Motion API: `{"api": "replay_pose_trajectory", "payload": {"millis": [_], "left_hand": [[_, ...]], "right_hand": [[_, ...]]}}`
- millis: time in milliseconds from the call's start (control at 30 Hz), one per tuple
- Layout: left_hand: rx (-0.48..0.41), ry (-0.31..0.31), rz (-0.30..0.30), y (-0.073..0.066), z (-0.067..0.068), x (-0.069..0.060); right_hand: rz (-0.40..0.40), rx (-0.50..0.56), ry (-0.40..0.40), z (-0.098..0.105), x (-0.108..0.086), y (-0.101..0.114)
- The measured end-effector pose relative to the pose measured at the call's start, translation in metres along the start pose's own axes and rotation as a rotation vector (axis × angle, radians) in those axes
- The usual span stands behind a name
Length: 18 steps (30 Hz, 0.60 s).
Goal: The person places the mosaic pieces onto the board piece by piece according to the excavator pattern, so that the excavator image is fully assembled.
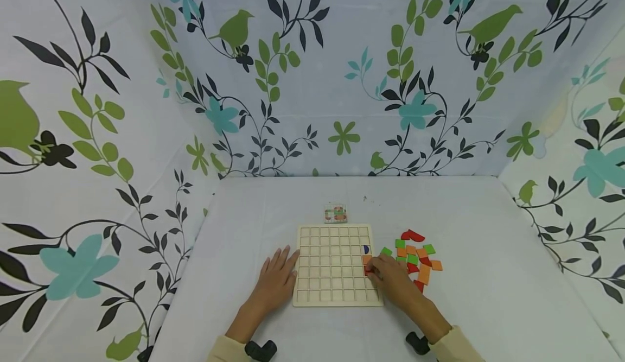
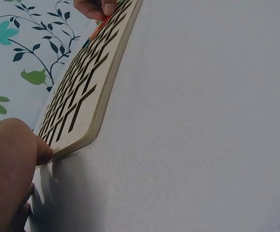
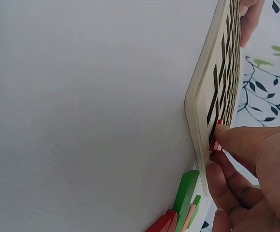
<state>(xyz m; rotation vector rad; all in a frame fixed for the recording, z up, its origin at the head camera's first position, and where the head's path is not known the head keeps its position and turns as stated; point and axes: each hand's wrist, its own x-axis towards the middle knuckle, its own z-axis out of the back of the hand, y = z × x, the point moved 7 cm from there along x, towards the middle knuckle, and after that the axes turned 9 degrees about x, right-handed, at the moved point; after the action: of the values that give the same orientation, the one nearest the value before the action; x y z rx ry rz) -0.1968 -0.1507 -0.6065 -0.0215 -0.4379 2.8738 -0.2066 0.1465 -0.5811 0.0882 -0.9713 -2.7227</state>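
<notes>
A pale wooden grid board (image 1: 332, 267) lies flat on the white cloth. Fingers spread, my left hand (image 1: 275, 276) rests at the board's left edge, its thumb touching the corner area in the left wrist view. My right hand (image 1: 392, 278) pinches a small red tile (image 3: 214, 143) between thumb and fingers, at the board's rightmost column. Just above it in that column sit an orange tile (image 1: 366, 259) and a dark blue half-round tile (image 1: 366, 249). My right fingers partly hide the red tile, so its exact shape cannot be told.
Loose red, green and orange tiles lie in a pile right of the board, among them an orange tile (image 1: 423, 274) and a green tile (image 1: 429, 248). Behind the board lies a small patterned card or packet (image 1: 335, 214). Patterned cloth (image 1: 342, 80) hangs at the back and sides.
</notes>
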Motion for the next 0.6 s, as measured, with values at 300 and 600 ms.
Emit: {"api": "replay_pose_trajectory", "payload": {"millis": [300,600], "left_hand": [[0.004,0.008,0.004,0.001,-0.001,0.0],[0.004,0.012,0.004,0.001,-0.003,0.001]], "right_hand": [[-0.002,0.026,-0.007,-0.001,-0.001,0.0],[-0.087,0.059,-0.083,0.034,0.02,-0.032]]}}
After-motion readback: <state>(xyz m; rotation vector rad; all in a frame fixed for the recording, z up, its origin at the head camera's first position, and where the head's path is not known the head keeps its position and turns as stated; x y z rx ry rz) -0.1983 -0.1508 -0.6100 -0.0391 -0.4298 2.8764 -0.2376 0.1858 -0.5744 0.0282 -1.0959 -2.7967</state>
